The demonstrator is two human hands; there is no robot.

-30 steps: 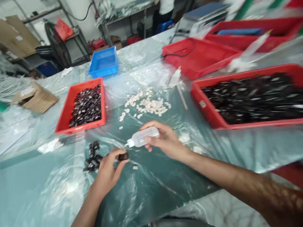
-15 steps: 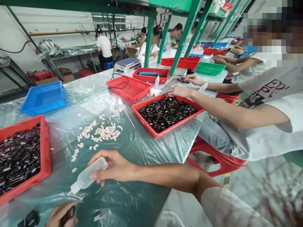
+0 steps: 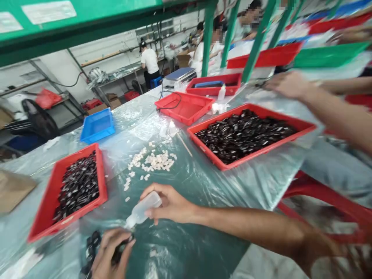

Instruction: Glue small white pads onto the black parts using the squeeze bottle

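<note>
- Half a second ago the left hand (image 3: 112,252) was half cut off at the bottom edge; now it is fully in view, and the bottle (image 3: 143,209) tip is closer to it, almost touching the black part (image 3: 120,250) it holds.
- So I judge that the nozzle is lining up on this part for a drop.
- The left hand pinches the small black part between thumb and fingers; the part is dark, hard-looking and block-shaped, partly hidden by the fingers.
- The right hand (image 3: 171,203) is closed around the bottle, fingers wrapped on its body; the bottle is soft translucent plastic, with a white cone nozzle pointing down-left.
- Just left of the left hand lies a small pile (image 3: 90,248) of similar black parts.
- Beyond the right hand, white chips (image 3: 154,161) lie scattered, small and matt.
- Left of them is a red tray (image 3: 43,217), right a bigger tray (image 3: 223,164), both rigid plastic, full of glossy black parts.
- Wrinkled clear film (image 3: 203,186) covers the table.
</note>
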